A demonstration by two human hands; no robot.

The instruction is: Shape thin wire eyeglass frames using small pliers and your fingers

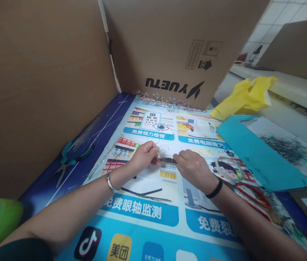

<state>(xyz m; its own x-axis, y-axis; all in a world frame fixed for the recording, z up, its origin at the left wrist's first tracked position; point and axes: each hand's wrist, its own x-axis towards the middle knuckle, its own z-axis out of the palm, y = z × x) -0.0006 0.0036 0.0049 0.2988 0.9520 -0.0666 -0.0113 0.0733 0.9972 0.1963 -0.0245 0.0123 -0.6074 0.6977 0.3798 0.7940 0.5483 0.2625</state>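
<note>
My left hand (144, 156) and my right hand (193, 167) meet over the middle of a printed poster (153, 214) that covers the table. Both are closed in a pinch on a small dark thin piece (167, 160) held between them, with fine wire looping off it. The left wrist wears a silver bangle, the right wrist a black band. What the piece is I cannot make out.
Teal-handled pliers (70, 159) and loose wires lie at the left. Cardboard walls (170, 43) stand at the left and back. A blue folder (254, 156) with a wire heap, a yellow bag (244, 96), red and clear rings (248, 192) are at the right.
</note>
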